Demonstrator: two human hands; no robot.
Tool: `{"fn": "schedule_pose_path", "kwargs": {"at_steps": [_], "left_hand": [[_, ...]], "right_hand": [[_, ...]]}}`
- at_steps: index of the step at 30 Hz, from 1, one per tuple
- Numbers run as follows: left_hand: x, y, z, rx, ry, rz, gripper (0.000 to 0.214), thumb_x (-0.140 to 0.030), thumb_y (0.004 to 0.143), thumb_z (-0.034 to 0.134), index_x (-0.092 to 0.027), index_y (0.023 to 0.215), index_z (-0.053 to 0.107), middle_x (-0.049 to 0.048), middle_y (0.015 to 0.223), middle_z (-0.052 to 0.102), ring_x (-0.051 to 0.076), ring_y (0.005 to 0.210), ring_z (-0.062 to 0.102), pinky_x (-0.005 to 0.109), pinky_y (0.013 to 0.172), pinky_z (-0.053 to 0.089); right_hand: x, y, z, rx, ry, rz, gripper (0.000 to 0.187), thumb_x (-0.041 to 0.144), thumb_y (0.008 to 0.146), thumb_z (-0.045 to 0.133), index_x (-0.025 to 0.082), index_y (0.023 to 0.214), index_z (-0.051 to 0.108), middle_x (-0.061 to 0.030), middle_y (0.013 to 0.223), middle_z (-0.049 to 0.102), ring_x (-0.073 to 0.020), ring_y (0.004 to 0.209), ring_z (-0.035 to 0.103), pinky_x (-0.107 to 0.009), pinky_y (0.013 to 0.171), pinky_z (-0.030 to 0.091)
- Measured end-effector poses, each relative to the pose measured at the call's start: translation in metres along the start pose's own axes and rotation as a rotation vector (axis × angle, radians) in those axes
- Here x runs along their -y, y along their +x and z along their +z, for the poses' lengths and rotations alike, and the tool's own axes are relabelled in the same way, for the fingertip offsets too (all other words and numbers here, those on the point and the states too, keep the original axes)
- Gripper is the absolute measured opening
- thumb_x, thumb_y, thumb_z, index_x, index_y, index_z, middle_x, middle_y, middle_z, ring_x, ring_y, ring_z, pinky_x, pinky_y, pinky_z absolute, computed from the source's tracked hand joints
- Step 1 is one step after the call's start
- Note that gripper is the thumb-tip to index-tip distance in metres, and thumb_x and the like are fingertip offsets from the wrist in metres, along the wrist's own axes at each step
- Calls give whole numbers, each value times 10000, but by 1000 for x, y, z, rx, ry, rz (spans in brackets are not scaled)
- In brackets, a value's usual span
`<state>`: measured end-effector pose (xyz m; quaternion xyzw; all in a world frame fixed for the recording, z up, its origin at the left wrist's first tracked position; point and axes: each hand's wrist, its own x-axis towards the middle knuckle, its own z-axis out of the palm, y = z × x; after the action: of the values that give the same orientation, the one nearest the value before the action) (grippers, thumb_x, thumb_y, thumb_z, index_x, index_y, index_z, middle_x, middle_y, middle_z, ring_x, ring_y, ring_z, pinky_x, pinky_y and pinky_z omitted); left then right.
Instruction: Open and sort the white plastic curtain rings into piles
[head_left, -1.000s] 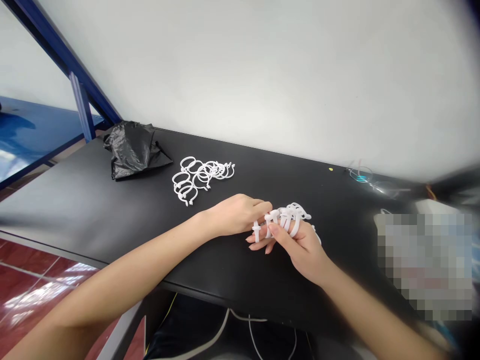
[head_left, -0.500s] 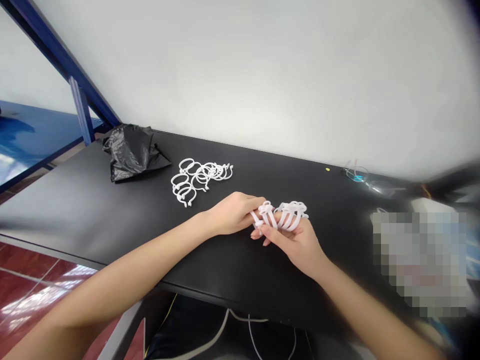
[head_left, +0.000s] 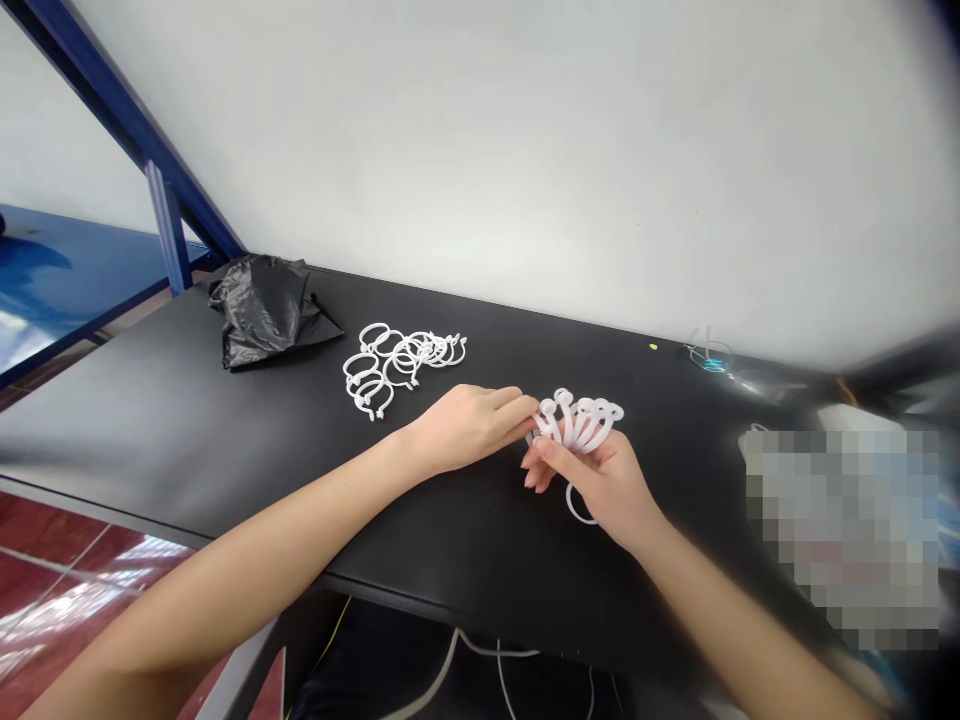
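Note:
My right hand (head_left: pixel 609 485) is closed around a bunch of white plastic curtain rings (head_left: pixel 576 425). Their knobbed ends fan out above my thumb and fingers, and one loop hangs below the palm. From the left, my left hand (head_left: pixel 476 428) reaches to the same bunch, its fingertips closed at the leftmost ring; the exact grip is partly hidden. Beyond my left hand, a loose pile of similar white rings (head_left: pixel 405 362) lies spread on the black table (head_left: pixel 450 530).
A crumpled black plastic bag (head_left: pixel 266 315) lies at the table's back left. Near the wall at right are a coil of thin wire (head_left: pixel 711 358) and clear plastic. A pixelated pale item (head_left: pixel 844 530) sits far right. Cables (head_left: pixel 442 670) show below the front edge.
The rings in my right hand have shifted from two groups into one fanned bunch, and a loop now hangs below the palm. My left fingers moved slightly right.

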<state>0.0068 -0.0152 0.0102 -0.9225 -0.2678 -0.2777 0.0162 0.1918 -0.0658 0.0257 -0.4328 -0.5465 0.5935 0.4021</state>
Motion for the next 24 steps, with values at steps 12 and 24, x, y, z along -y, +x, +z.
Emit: {"fn": "schedule_pose_path", "kwargs": {"at_steps": [12, 24], "left_hand": [[2, 2, 3, 9, -319, -164, 418, -287, 1029, 311, -183, 633, 394, -38, 574, 399, 87, 478, 357, 240, 491, 276], [-7, 6, 8, 331, -235, -182, 393, -437, 988, 412, -176, 736, 565, -5, 594, 596, 140, 520, 566, 244, 508, 321]], "right_hand": [[-1, -5, 0, -23, -101, -118, 311, 435, 881, 638, 170, 748, 733, -47, 669, 720, -180, 660, 694, -314, 700, 592], [25, 44, -21, -138, -193, -202, 313, 449, 865, 656, 144, 894, 719, -83, 827, 720, -192, 747, 695, -280, 595, 597]]}}
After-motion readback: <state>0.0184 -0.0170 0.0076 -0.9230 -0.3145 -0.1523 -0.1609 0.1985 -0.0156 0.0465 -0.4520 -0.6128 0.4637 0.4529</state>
